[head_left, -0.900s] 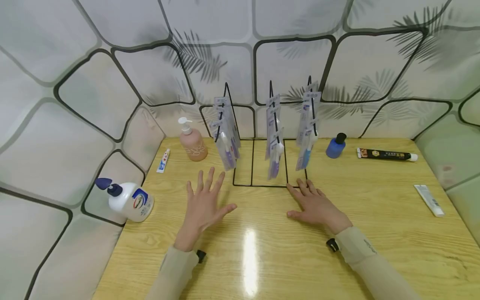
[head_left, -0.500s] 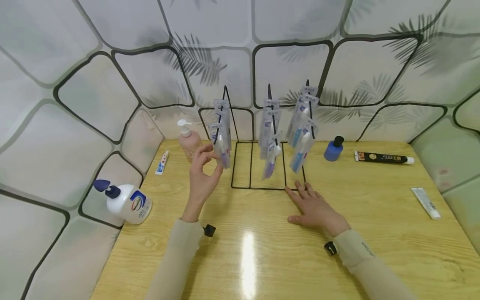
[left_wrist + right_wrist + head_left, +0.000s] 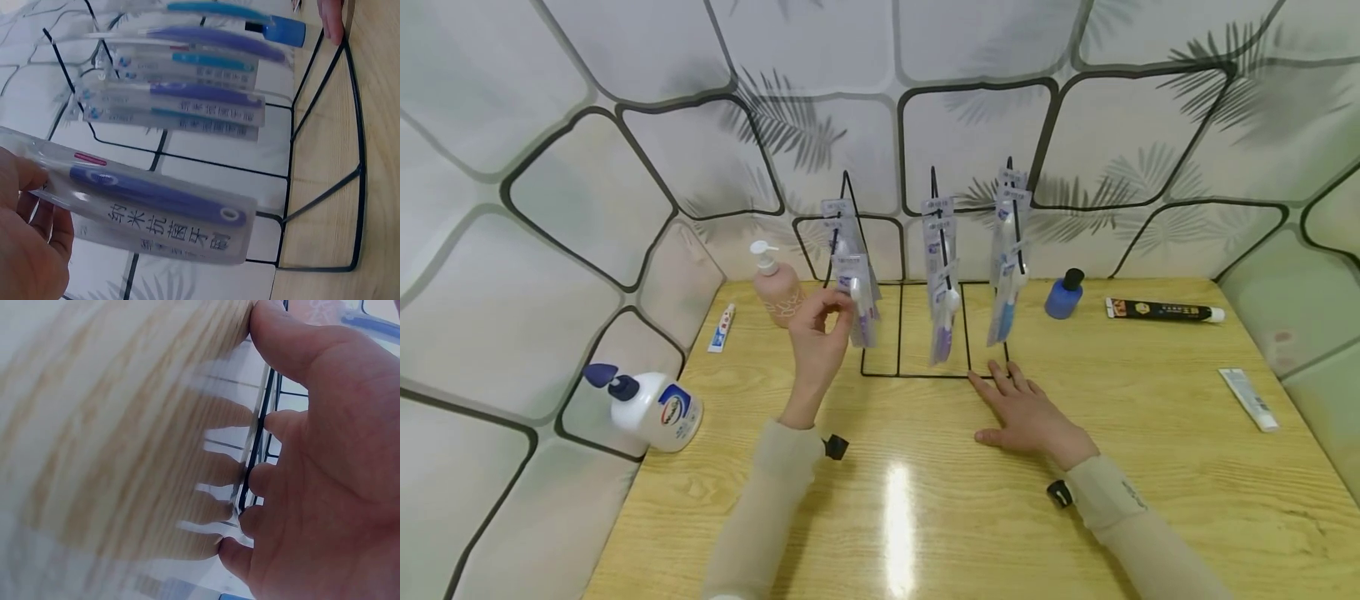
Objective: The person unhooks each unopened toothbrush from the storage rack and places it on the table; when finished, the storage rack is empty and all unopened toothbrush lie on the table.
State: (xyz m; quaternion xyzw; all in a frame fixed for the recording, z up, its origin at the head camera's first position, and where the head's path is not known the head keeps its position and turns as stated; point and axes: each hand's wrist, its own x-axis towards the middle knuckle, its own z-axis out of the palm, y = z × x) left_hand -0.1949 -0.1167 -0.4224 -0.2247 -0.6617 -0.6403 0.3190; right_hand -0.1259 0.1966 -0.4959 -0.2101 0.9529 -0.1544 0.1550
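At the left arm of the black wire rack (image 3: pixel 917 377), my left hand (image 3: pixel 822 340) pinches the edge of a packaged toothbrush (image 3: pixel 867 327) between thumb and fingers. The left wrist view shows its purple handle (image 3: pixel 150 195) through clear wrapping, with another pack behind. Whether this pack still hangs on the wire I cannot tell. My right hand (image 3: pixel 1030 421) lies with fingers spread at the rack's front right corner, fingertips touching the base wire. More packaged toothbrushes hang from the middle arm (image 3: pixel 942 283) and the right arm (image 3: pixel 1009 267), with purple and blue handles.
Left of the rack stand a pink pump bottle (image 3: pixel 778 292), a small toothpaste tube (image 3: pixel 722 328) and a white pump bottle (image 3: pixel 658 412). To the right are a blue bottle (image 3: pixel 1063 297), a black tube (image 3: pixel 1161 311) and a white tube (image 3: pixel 1249 400). Patterned walls border the wooden table.
My left hand has gone from spread above the table to pinching the front toothbrush pack on the left arm. That pack has shifted right and turned its face. My right hand stays put.
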